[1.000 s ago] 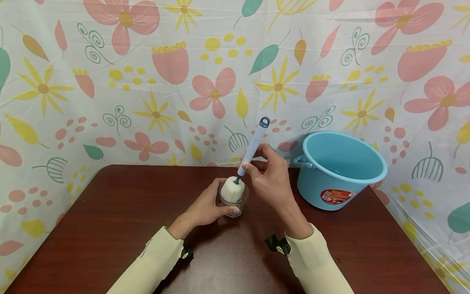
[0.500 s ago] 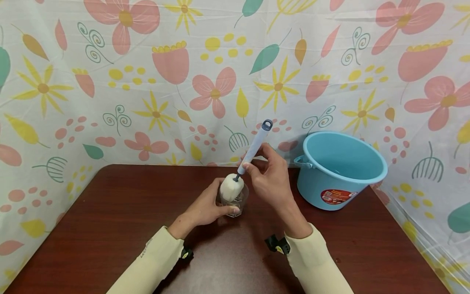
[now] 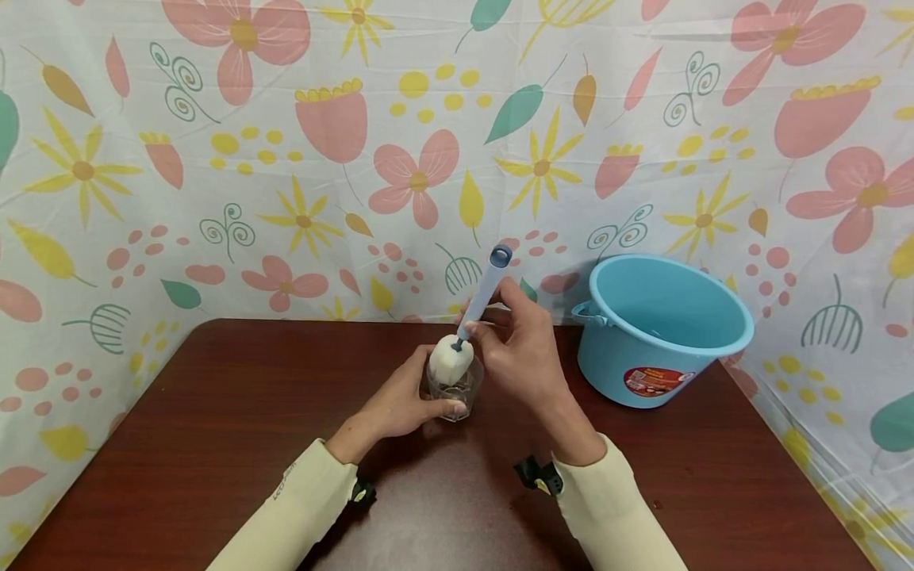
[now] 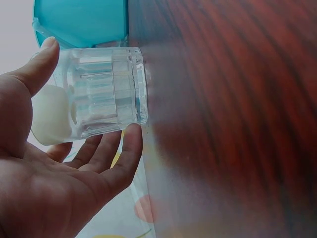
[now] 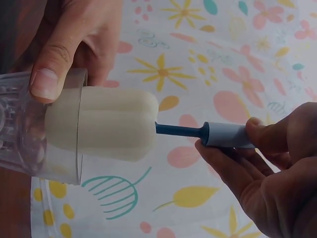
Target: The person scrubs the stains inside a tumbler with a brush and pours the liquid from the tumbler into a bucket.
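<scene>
A clear faceted glass stands on the table in the middle of the head view. My left hand grips it from the left, thumb in front and fingers curled behind. A white sponge head sits partly inside the mouth of the glass, with its upper part above the rim. It belongs to a bottle brush whose pale blue handle leans up and to the right. My right hand pinches the lower end of that handle between thumb and fingers. At the handle's top is a dark blue hanging loop.
A light blue bucket with a red label stands on the right of the dark brown wooden table. Behind the table hangs a white flower-print cloth. Both forearms in cream sleeves reach in from the front.
The brush handle first tilted further right, then swung back to the left. The sponge head rose slightly and shifted about in the mouth of the glass. My left hand and the glass stayed put.
</scene>
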`<act>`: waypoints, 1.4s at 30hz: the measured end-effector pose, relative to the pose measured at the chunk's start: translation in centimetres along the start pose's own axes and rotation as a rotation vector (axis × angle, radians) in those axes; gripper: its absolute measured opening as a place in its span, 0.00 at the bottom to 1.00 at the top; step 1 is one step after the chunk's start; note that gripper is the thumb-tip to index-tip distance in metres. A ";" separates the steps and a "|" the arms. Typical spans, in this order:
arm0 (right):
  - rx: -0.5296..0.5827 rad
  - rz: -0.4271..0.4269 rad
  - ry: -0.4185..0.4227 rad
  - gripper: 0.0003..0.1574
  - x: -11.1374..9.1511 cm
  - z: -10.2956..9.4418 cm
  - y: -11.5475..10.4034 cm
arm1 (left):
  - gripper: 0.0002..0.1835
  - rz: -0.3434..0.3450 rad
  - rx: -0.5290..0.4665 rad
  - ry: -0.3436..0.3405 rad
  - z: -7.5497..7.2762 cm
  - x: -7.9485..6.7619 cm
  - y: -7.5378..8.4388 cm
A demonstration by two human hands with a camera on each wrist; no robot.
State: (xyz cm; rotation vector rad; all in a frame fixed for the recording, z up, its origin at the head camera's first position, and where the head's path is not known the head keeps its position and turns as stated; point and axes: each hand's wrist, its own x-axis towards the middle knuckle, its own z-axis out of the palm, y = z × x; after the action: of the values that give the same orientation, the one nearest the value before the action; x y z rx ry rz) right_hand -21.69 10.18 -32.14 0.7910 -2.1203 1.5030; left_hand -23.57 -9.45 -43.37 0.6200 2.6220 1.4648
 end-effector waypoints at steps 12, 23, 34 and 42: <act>-0.071 -0.069 -0.001 0.19 0.2 0.3 -0.2 | 0.48 0.000 0.023 -0.008 -0.1 0.0 -0.2; -0.109 -0.139 0.004 0.21 0.1 0.6 -0.3 | 0.48 -0.009 0.019 -0.005 -0.1 0.1 -0.1; -0.178 -0.192 0.017 0.25 0.1 0.7 -0.1 | 0.47 0.003 0.004 -0.022 -0.1 0.1 -0.2; -0.179 -0.200 0.026 0.34 0.1 0.7 0.2 | 0.46 -0.006 0.011 -0.022 -0.1 0.1 -0.2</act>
State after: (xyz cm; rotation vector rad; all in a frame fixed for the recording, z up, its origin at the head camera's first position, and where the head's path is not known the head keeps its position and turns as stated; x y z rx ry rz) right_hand -21.90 9.56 -32.43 0.8819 -2.0543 1.1968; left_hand -23.73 -9.60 -43.49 0.6254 2.6143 1.4345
